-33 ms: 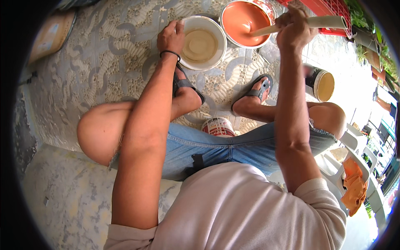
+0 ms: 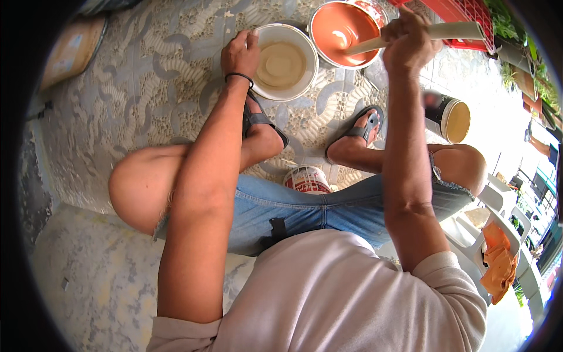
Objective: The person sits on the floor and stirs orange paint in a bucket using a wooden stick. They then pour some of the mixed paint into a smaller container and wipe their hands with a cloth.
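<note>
Round white bucket (image 2: 287, 92) gripped at rim by left hand (image 2: 240, 54), long pale stick (image 2: 458, 31) clenched in right hand (image 2: 409, 44), dipped into glossy orange paint (image 2: 333, 30).

Head-worn fisheye is looking steeply down, sitting close over the wearer's shirt (image 2: 328, 287) and facing forward past the jeans (image 2: 293, 202), framing left hand (image 2: 239, 54) and right hand (image 2: 406, 46) farther off near the top edge, floor (image 2: 170, 82) bending rimward.

Right hand (image 2: 409, 46) and stick (image 2: 460, 31) slightly leftward

Looks like patio: patterned tile floor (image 2: 176, 88), plants (image 2: 505, 22), plastic chairs (image 2: 499, 192).
</note>
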Available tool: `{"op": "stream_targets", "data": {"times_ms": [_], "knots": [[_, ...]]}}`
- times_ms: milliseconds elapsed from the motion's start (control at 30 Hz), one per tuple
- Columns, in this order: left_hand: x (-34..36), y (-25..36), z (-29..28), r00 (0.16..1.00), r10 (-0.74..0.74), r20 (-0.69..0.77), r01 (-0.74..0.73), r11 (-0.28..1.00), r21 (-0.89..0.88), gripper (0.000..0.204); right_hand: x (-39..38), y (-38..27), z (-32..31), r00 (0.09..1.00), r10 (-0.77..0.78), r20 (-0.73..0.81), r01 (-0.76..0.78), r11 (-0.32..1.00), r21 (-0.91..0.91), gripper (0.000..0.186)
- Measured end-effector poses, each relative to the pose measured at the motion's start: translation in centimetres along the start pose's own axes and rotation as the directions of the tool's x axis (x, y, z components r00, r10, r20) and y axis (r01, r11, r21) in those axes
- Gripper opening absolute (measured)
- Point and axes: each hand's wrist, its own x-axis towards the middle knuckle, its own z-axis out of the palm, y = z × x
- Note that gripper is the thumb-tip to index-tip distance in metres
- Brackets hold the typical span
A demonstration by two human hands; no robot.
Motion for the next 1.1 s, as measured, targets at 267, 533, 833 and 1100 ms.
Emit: {"op": "stream_targets", "data": {"times_ms": [267,533,833,1100], "knots": [[0.2,0.8,-0.2,1.0,-0.011,0.02,0.011,1.0,-0.023,0.039,3.2,2.5,3.3,0.964,-0.26,0.061,0.263,0.964,-0.034,0.023],[0.4,0.1,0.2,1.0,0.017,-0.022,-0.017,1.0,-0.009,0.039,1.5,2.1,2.4,0.997,-0.078,-0.01,0.078,0.976,0.201,0.028],[0.1,-0.1,-0.4,1.0,-0.004,-0.013,0.004,1.0,-0.017,0.041,0.3,1.2,-0.5,0.993,-0.054,-0.101,0.058,0.998,0.037,0.023],[0.6,0.9,0.3,0.999,0.011,0.034,-0.011,1.0,-0.015,0.041,3.7,1.8,1.7,0.992,-0.129,0.005,0.127,0.977,0.17,0.023]]}}
